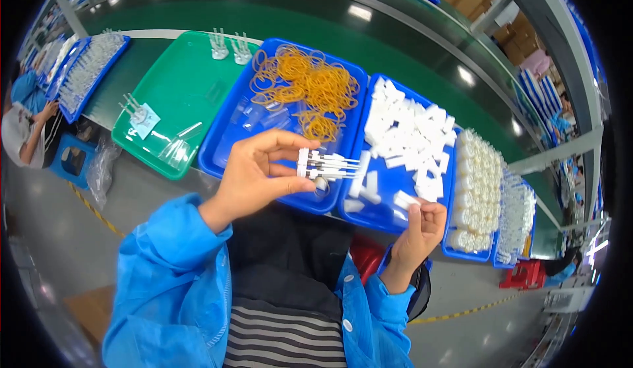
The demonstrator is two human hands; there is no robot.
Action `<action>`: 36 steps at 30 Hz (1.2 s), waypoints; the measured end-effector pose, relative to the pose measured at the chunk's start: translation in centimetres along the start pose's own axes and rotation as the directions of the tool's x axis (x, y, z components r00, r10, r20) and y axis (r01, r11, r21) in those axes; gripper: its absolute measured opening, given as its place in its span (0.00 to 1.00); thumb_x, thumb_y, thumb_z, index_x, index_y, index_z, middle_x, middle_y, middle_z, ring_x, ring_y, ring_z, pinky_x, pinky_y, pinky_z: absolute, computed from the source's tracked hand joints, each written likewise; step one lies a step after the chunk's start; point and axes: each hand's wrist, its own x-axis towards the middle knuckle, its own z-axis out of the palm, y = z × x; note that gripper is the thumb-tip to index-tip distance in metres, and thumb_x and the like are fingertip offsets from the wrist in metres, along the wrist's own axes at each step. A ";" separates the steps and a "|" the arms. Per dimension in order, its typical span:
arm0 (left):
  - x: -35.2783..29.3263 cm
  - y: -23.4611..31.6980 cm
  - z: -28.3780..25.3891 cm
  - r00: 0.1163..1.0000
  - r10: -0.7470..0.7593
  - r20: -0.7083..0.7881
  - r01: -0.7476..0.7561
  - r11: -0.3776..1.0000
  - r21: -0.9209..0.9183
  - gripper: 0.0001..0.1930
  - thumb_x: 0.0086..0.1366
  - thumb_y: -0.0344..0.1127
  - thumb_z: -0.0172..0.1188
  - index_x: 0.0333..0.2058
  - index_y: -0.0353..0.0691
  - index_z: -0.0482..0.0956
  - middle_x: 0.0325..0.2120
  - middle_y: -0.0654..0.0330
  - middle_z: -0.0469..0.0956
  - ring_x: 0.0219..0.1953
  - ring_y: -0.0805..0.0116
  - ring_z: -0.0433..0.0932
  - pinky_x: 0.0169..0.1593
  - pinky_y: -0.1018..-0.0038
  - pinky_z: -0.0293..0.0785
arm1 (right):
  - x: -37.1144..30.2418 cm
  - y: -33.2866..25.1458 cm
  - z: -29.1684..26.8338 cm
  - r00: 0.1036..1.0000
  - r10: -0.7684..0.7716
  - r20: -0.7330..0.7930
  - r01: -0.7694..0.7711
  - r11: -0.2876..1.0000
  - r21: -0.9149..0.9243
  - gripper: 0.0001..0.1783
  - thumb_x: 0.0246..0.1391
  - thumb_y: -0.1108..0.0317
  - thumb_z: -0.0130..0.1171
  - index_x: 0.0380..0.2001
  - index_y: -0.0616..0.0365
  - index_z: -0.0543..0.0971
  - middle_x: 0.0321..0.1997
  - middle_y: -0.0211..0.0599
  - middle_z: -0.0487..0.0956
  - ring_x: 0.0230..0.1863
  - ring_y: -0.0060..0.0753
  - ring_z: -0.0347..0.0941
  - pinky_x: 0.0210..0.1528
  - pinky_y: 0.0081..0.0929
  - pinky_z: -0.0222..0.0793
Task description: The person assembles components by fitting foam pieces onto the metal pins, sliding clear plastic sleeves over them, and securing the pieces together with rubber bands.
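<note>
I am watching my left hand [254,173] gripping a small bundle of white plastic pump-like parts with thin clear tubes [324,165], thumb below and fingers curled over the top, pinching the bundle at its thick white end so the tubes are pointing to the right. The bundle is hovering over the near edge of a blue plastic tray holding loose orange rubber bands [304,84] and a few clear plastic bags.

My right hand [422,226] is pinching a single small white plastic piece [407,200] between thumb and fingertips, lower and well to the right of the bundle, just over the near rim of a second blue plastic tray [379,213] piled with blocky white plastic pieces [409,140].

Both forearms are showing in blue coat sleeves, coming up from the lower edge, with a striped shirt lying between them.

To the left of the rubber-band tray a green plastic tray [178,88] is sitting on the dark green workbench, carrying a few clear tube parts and two small upright white assemblies at its far edge. To the right, further blue trays are holding rows of white cylindrical caps [476,190]. At the far left another person in blue [30,114] is sitting beside a blue tray full of clear parts.
</note>
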 end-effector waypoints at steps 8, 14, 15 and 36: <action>-2.6 -1.8 2.6 0.985 0.171 0.036 -0.174 0.949 0.264 0.27 0.45 0.17 0.73 0.47 0.28 0.79 0.48 0.43 0.78 0.47 0.57 0.81 0.47 0.67 0.83 | -0.7 -1.4 2.7 0.997 0.064 -0.051 -0.059 0.994 0.088 0.08 0.49 0.83 0.62 0.33 0.60 0.76 0.34 0.41 0.82 0.43 0.33 0.79 0.72 0.47 0.50; -2.9 -2.8 2.9 0.965 0.258 0.052 -0.260 0.903 0.343 0.27 0.44 0.21 0.76 0.46 0.28 0.80 0.47 0.43 0.79 0.45 0.57 0.82 0.46 0.66 0.84 | -1.5 -1.3 3.9 0.991 0.111 0.069 -0.109 0.994 -0.032 0.08 0.50 0.80 0.63 0.35 0.61 0.77 0.38 0.43 0.84 0.43 0.29 0.79 0.75 0.46 0.31; -2.9 -2.8 2.9 0.965 0.256 0.051 -0.258 0.904 0.340 0.27 0.44 0.21 0.76 0.46 0.28 0.80 0.47 0.43 0.79 0.45 0.57 0.82 0.46 0.66 0.84 | -1.8 -1.4 4.1 0.991 0.113 0.067 -0.111 0.993 -0.035 0.08 0.50 0.80 0.63 0.35 0.61 0.77 0.38 0.43 0.84 0.43 0.29 0.79 0.75 0.46 0.31; -3.5 -3.2 4.0 0.873 0.461 0.158 -0.454 0.653 0.606 0.21 0.44 0.26 0.76 0.40 0.32 0.83 0.43 0.49 0.82 0.39 0.59 0.84 0.40 0.73 0.83 | -1.9 -2.1 4.8 0.920 0.011 0.391 0.022 0.997 -0.080 0.08 0.50 0.78 0.63 0.36 0.62 0.81 0.38 0.35 0.78 0.42 0.28 0.75 0.72 0.51 0.41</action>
